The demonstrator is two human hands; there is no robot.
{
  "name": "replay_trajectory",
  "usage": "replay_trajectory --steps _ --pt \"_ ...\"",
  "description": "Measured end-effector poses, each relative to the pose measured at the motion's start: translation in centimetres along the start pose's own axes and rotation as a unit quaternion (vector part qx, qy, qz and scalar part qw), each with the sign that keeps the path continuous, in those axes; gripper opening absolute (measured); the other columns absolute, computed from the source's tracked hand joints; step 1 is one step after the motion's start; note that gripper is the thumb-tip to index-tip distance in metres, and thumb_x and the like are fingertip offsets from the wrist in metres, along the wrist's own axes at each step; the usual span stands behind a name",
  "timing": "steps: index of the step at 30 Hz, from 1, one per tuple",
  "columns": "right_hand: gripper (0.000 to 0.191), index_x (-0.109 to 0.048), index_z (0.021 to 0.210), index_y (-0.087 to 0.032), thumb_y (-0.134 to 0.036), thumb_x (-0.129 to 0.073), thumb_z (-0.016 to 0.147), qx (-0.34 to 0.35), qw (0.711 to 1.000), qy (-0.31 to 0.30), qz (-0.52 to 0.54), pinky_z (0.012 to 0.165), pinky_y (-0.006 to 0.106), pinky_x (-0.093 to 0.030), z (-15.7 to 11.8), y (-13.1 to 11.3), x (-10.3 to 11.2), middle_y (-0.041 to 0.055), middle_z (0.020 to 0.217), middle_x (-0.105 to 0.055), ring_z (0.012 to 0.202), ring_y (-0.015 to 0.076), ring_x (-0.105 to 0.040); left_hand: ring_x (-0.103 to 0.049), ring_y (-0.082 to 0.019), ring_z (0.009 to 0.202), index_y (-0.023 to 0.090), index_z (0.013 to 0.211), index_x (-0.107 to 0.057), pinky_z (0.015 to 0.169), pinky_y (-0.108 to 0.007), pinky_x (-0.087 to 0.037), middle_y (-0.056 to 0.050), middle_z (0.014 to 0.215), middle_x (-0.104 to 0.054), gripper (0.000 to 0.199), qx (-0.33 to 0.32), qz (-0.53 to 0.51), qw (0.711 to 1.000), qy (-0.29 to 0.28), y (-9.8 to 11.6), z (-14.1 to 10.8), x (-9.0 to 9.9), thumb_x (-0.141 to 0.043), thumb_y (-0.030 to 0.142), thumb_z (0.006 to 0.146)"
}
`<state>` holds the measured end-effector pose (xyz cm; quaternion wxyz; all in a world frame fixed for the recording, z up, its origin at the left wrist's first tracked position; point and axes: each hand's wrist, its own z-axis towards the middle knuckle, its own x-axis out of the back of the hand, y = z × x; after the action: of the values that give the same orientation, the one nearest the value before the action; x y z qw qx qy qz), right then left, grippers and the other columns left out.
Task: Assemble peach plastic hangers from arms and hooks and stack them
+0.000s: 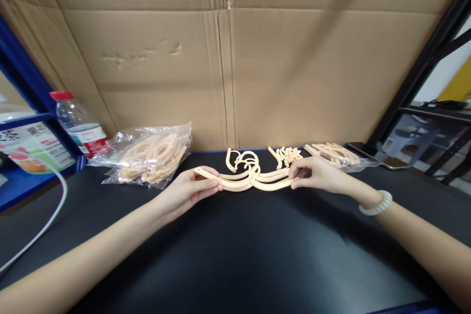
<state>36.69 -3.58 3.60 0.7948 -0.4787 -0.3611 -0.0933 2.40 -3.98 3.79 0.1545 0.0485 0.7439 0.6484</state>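
Note:
Several beige curved plastic pieces with hooks, which look like folding clothes hangers [241,184], stretch between my hands above the black table. My left hand [196,189] pinches the left arms, with one end sticking out past my fingers. At the other side, my right hand [312,174] grips the right ends between thumb and fingers. The hooks [250,161] curl upward at the middle, where the arms meet. Just behind lies a loose curved hanger piece [231,161]. A pile of small beige hanger parts [289,155] sits near my right hand.
A clear plastic bag of beige parts [147,154] lies at left, beside a red-capped bottle [79,122]. More beige parts [333,153] rest on plastic at right, near a dark flat phone-like device [377,155]. Cardboard [147,68] walls the back. A white cable [55,216] runs along the left.

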Motion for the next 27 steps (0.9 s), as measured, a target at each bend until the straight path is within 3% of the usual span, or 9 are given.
replay_trajectory --steps 3,5,9,15,17,19,22,25,27 --pt "0.011 -0.069 0.074 -0.02 -0.029 -0.071 0.08 0.037 0.994 -0.015 -0.105 0.065 0.032 -0.046 -0.1 0.5 0.6 0.0027 0.073 -0.068 0.069 0.0194 -0.062 -0.07 -0.017 0.075 0.015 0.076 -0.07 0.074 -0.024 -0.054 -0.004 0.074 -0.073 0.016 -0.055 0.155 0.986 -0.015 -0.2 0.8 1.1 -0.082 0.022 0.068" --pt "0.011 -0.068 0.074 -0.02 -0.029 -0.069 0.081 0.049 0.987 -0.023 -0.148 0.066 0.033 -0.045 -0.1 0.7 0.7 0.0036 0.075 -0.068 0.07 0.0201 -0.061 -0.065 -0.016 0.066 0.017 0.07 -0.071 0.065 -0.022 -0.049 -0.003 0.069 -0.07 0.013 -0.137 0.288 0.947 -0.027 -0.4 1.0 1.4 -0.081 0.025 0.068" --pt "0.012 -0.067 0.075 -0.02 -0.029 -0.066 0.083 0.062 0.975 -0.029 -0.212 0.07 0.035 -0.043 0.1 0.7 0.6 0.0053 0.077 -0.065 0.075 0.0221 -0.058 -0.058 -0.016 0.068 0.023 0.074 -0.073 0.065 -0.022 -0.042 -0.002 0.072 -0.067 0.003 -0.304 0.46 0.831 -0.069 -0.6 0.8 1.6 -0.075 0.025 0.075" --pt "0.014 -0.068 0.079 -0.019 -0.025 -0.06 0.088 0.077 0.966 -0.042 -0.241 0.079 0.037 -0.045 -0.1 0.8 0.3 0.0078 0.089 -0.063 0.086 0.0229 -0.057 -0.06 -0.019 0.081 0.02 0.088 -0.066 0.073 -0.028 -0.044 -0.004 0.087 -0.067 0.02 -0.428 0.669 0.601 -0.093 -1.0 0.9 2.1 -0.048 0.026 0.096" --pt "0.01 -0.068 0.082 -0.018 -0.022 -0.06 0.088 0.075 0.963 -0.03 -0.258 0.078 0.036 -0.046 0.0 1.1 0.0 0.0084 0.091 -0.062 0.086 0.0229 -0.057 -0.06 -0.018 0.08 0.019 0.087 -0.063 0.071 -0.028 -0.045 -0.004 0.086 -0.066 0.022 -0.45 0.7 0.55 -0.076 -1.2 1.0 2.3 -0.045 0.025 0.097" --pt "0.008 -0.068 0.084 -0.018 -0.019 -0.06 0.087 0.076 0.958 -0.017 -0.277 0.078 0.036 -0.047 0.1 1.5 -0.2 0.0082 0.089 -0.062 0.087 0.0233 -0.057 -0.06 -0.018 0.078 0.018 0.086 -0.062 0.069 -0.027 -0.046 -0.004 0.083 -0.065 0.021 -0.461 0.709 0.53 -0.054 -1.5 1.2 2.3 -0.045 0.024 0.097" --pt "0.007 -0.067 0.089 -0.018 -0.016 -0.061 0.086 0.083 0.952 -0.011 -0.295 0.081 0.038 -0.047 0.2 0.8 -0.2 0.0081 0.089 -0.064 0.09 0.0246 -0.058 -0.06 -0.018 0.076 0.018 0.083 -0.061 0.067 -0.028 -0.047 -0.004 0.08 -0.065 0.018 -0.469 0.702 0.535 -0.018 -2.0 1.1 2.0 -0.048 0.023 0.095" --pt "0.01 -0.066 0.097 -0.02 -0.021 -0.063 0.088 0.119 0.954 0.009 -0.274 0.084 0.039 -0.049 -1.0 -2.3 0.0 0.008 0.096 -0.066 0.093 0.0243 -0.06 -0.06 -0.019 0.076 0.018 0.082 -0.06 0.065 -0.028 -0.047 -0.003 0.079 -0.065 0.014 -0.471 0.689 0.55 0.013 -2.5 0.5 1.3 -0.051 0.022 0.092" --pt "0.013 -0.064 0.103 -0.022 -0.027 -0.062 0.09 0.158 0.953 0.059 -0.253 0.086 0.037 -0.05 -2.7 -5.1 0.0 0.0071 0.101 -0.066 0.096 0.023 -0.062 -0.061 -0.019 0.077 0.018 0.086 -0.061 0.065 -0.028 -0.047 -0.003 0.081 -0.066 0.011 -0.478 0.684 0.551 0.015 -2.8 0.0 0.7 -0.052 0.02 0.092"
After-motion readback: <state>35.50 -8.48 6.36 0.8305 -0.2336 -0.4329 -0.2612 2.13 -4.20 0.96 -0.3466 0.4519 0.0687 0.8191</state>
